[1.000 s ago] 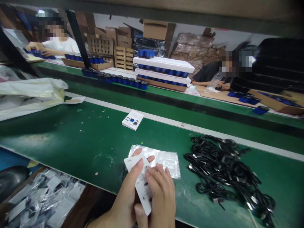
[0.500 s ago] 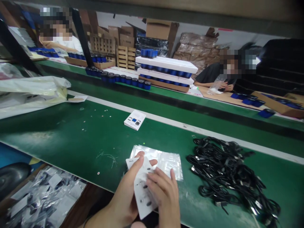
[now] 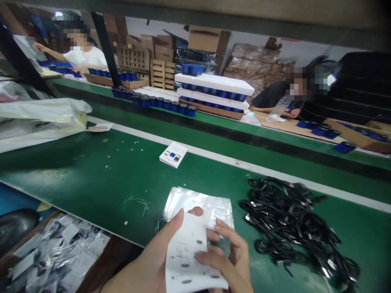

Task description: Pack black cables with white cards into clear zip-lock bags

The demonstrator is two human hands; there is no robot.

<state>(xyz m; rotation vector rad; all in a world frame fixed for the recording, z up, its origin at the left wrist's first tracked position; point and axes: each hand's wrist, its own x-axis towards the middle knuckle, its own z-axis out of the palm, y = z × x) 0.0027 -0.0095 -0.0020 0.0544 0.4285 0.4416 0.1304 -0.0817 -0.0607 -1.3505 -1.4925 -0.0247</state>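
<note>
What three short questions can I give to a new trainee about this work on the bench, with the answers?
1. True or false: the black cables lie to the right of the clear plastic bags in the head view.
2. What do the left hand and the right hand hold? A) the white printed sheet B) a pair of scissors C) a blue lid
3. Fill in the gap: the small white box lies on the ____ belt.

Key: 1 true; 2 A; 3 green.
</note>
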